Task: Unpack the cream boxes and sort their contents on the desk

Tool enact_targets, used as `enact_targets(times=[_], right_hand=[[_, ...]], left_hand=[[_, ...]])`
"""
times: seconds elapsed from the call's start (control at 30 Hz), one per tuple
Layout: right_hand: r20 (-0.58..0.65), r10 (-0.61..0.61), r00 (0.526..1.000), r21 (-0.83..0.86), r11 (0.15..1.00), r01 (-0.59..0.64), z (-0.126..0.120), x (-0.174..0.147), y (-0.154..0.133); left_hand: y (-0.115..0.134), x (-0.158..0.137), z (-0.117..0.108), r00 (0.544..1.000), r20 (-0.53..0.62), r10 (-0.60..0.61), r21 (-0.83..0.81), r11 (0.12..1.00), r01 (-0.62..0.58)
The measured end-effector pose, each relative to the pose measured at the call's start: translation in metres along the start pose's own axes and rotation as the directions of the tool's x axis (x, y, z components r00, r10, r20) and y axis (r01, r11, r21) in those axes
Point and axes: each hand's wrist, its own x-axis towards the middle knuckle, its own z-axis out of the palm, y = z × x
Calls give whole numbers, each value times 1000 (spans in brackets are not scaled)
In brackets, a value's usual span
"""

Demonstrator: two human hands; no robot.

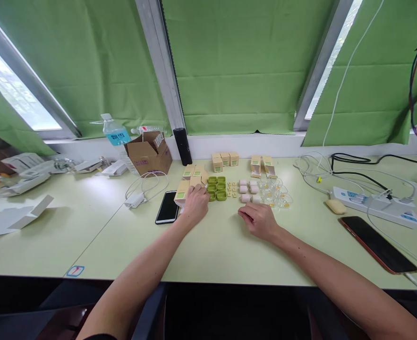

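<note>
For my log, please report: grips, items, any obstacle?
Left grip at tan boxes; right grip near pink cylinders; black phone beside the boxes, possibly in the way.

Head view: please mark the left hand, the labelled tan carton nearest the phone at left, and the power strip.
Left hand [196,202]: head view, back of the hand.
Labelled tan carton [182,191]: head view, its labelled side.
Power strip [381,210]: head view, its white casing.

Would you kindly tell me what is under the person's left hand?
Tan boxes show beside and beyond the left hand; whatever lies directly beneath it is covered, so I cannot tell what is there.
</note>
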Motion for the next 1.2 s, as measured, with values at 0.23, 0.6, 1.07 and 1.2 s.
enact_targets(times=[0.23, 0.6, 1.07, 1.2], right_hand=[[-13, -14, 1000, -9, 1000, 14, 1, 0, -1], [16, -4, 1000, -19, 1000, 4, 1, -1, 0], [-56, 3, 998, -212, 977, -15, -14, 16, 17], [79, 253, 964, -272, 936, -224, -17, 45, 37]], left_hand=[[1, -1, -1, 1000, 1, -14, -34, 999, 14], [2, -3, -1, 999, -49, -8, -16, 1000, 8], [39, -21, -15, 973, -55, 223, -243, 942, -229], [57, -26, -14, 926, 151, 346, -223, 925, -309]])
